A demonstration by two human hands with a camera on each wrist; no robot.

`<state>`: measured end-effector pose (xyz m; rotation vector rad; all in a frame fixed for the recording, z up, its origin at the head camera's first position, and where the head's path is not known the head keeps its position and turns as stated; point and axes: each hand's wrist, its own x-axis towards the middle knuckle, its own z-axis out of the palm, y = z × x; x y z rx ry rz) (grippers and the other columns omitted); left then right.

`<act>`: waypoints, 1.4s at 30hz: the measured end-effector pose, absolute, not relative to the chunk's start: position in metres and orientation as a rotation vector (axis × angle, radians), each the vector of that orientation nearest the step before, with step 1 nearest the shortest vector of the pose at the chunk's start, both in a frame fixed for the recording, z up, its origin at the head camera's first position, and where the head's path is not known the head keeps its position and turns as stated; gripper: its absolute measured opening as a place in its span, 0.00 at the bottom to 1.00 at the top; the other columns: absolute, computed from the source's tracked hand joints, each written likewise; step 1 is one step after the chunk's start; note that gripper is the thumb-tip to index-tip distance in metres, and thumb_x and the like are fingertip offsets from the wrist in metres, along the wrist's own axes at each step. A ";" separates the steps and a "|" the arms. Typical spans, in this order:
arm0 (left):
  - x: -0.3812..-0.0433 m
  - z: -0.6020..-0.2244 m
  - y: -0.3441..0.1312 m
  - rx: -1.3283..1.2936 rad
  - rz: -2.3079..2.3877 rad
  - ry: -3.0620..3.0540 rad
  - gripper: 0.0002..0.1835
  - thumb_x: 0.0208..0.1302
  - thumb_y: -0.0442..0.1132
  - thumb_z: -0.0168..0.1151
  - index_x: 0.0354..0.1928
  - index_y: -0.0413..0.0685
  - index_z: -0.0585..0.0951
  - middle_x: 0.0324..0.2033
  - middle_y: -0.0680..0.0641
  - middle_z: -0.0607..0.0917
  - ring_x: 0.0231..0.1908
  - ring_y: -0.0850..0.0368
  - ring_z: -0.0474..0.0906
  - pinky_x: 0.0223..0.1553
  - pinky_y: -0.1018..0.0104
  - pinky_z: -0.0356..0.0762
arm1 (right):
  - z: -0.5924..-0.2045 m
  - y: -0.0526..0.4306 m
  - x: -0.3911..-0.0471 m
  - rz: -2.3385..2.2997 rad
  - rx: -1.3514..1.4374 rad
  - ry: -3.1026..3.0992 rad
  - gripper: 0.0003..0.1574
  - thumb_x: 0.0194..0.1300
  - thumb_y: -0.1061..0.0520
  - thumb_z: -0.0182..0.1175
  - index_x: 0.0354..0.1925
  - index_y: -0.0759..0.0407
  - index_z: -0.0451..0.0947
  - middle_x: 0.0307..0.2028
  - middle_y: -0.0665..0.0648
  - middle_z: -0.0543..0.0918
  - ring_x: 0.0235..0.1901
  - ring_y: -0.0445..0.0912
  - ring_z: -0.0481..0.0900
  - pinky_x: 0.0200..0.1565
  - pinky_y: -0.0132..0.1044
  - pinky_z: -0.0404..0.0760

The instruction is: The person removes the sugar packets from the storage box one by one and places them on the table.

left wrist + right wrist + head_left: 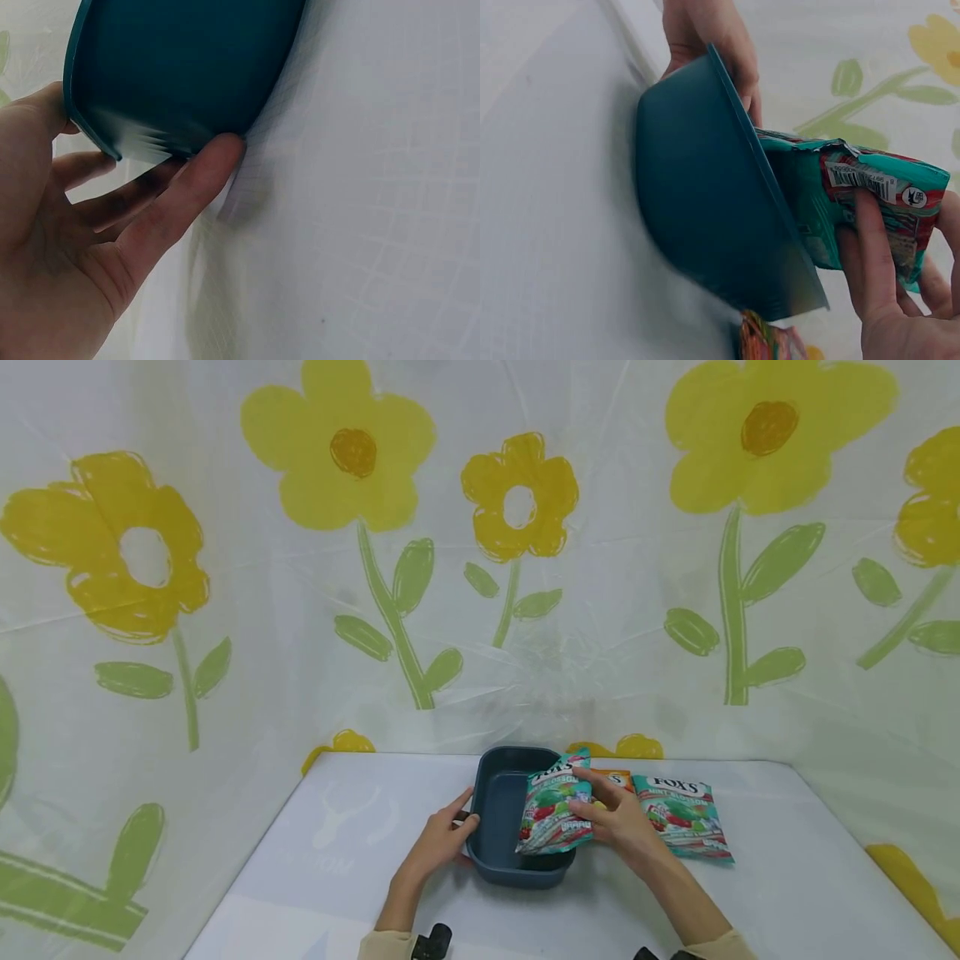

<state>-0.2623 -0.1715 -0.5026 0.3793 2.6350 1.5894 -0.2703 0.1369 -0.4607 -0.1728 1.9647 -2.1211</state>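
A dark blue-green plastic bin (517,878) with a rounded rectangular rim stands on the table. My left hand (438,839) grips its left side, fingers and thumb at the rim and wall in the left wrist view. My right hand (618,818) holds a teal FOX'S candy bag (553,810) by its right side, tilted over the right part of the bin. In the right wrist view, the bag (885,176) shows its barcode side, and its far end passes behind the bin's rim.
Right of the bin, another teal FOX'S bag (686,818) lies on the white table (300,877). An orange bag (615,777) lies beside it, partly hidden by my right hand. A flower-printed curtain (600,610) hangs behind the table.
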 end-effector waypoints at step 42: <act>-0.264 -0.501 -0.172 0.361 1.629 2.575 0.32 0.71 0.42 0.52 0.75 0.45 0.60 0.52 0.32 0.80 0.35 0.52 0.83 0.25 0.60 0.86 | -0.459 0.203 -0.237 -2.157 -0.054 1.978 0.40 0.69 0.52 0.60 0.74 0.41 0.57 0.68 0.47 0.61 0.55 0.38 0.76 0.54 0.35 0.82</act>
